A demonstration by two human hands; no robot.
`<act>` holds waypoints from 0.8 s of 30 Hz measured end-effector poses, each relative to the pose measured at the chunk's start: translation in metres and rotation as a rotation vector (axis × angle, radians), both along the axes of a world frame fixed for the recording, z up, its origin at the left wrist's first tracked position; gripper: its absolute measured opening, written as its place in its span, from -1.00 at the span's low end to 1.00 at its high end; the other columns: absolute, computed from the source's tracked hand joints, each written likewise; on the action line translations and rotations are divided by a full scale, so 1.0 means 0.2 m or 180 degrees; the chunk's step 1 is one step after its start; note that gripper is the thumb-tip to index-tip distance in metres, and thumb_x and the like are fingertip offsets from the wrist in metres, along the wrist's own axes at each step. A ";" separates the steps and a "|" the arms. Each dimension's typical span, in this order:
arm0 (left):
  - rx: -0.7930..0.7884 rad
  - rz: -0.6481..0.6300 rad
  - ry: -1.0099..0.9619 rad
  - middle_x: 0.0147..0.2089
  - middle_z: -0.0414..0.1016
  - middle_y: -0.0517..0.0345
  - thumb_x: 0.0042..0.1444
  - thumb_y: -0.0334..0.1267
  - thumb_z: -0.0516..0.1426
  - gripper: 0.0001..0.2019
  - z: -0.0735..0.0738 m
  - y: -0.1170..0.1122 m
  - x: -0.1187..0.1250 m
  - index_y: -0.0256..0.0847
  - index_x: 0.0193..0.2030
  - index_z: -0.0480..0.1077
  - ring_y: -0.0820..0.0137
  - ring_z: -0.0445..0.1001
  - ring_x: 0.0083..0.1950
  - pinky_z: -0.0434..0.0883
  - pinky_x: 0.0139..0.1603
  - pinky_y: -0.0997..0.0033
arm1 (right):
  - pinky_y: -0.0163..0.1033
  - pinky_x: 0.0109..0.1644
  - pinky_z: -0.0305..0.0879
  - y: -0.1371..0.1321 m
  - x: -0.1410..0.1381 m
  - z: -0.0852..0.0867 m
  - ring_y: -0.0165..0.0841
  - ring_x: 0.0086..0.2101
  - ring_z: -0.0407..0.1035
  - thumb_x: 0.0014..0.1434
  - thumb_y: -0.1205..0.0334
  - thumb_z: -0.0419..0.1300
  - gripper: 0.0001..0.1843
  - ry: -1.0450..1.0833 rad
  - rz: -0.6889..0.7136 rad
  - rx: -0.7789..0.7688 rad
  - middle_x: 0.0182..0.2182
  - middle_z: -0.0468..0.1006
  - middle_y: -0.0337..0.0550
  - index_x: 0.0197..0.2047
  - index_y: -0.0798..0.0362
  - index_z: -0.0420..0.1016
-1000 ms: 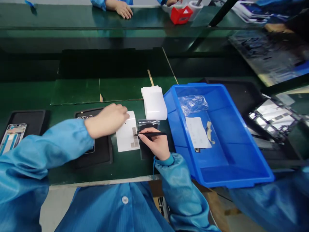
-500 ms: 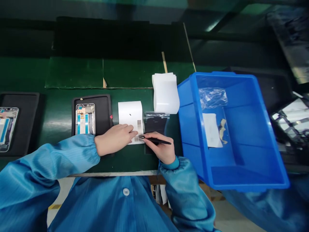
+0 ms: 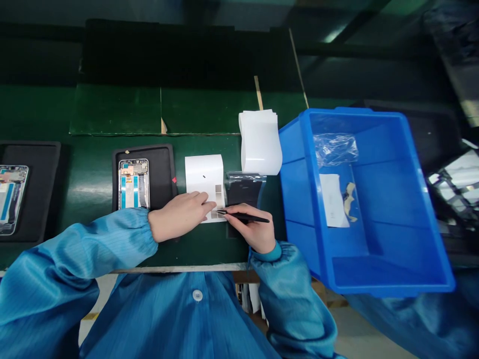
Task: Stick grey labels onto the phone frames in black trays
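A white backing sheet [image 3: 198,172] with small grey stickers [image 3: 218,189] along its right side lies on the bench in front of me. My left hand [image 3: 183,212] rests on the sheet's lower part, fingers stretched out over it and holding nothing. Black tweezers [image 3: 247,217] are pinched in my right hand [image 3: 258,232], their tips touching the lower right of the sheet near my left fingertips. Whether the tips hold a sticker is too small to tell. Partly behind my left forearm, an opened phone [image 3: 133,184] sits in a black tray [image 3: 162,174].
On the right stands a large blue bin [image 3: 396,199] with clear plastic film [image 3: 336,148] and paper [image 3: 333,199] inside. Folded white sheets [image 3: 261,142] and a dark film pouch [image 3: 245,189] lie left of it. Another opened phone [image 3: 11,199] in a tray is at far left.
The whole view has shifted slightly, so things appear a little further right. Both hands keep nearly the same pose, with the tweezers' tips still at the sheet.
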State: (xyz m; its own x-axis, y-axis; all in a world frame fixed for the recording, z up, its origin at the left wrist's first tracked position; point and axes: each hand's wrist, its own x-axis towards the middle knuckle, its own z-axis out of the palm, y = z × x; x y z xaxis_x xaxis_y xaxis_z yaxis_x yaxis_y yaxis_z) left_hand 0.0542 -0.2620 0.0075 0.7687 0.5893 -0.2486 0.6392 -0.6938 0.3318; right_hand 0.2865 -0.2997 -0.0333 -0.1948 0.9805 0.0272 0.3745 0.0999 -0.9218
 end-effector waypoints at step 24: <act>-0.0282 0.0304 -0.0322 -0.02 0.45 -0.02 0.31 -0.33 0.06 -0.59 0.07 0.01 -0.09 -0.20 0.29 0.24 0.22 0.49 -0.05 0.45 -0.13 0.30 | -0.09 -0.15 0.56 -0.04 -0.03 0.09 -0.19 -0.27 0.58 0.12 0.08 0.40 -0.83 0.0059 -0.0537 -0.0039 -0.31 0.67 -0.11 -0.29 -0.01 0.62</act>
State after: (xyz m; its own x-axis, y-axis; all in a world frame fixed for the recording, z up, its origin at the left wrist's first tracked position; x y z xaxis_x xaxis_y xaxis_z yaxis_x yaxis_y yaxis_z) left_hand 0.0366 -0.2597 0.0224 0.7341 0.6400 -0.2270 0.6610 -0.5967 0.4550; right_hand 0.2803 -0.3085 -0.0158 -0.0270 0.9995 0.0171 0.3678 0.0259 -0.9295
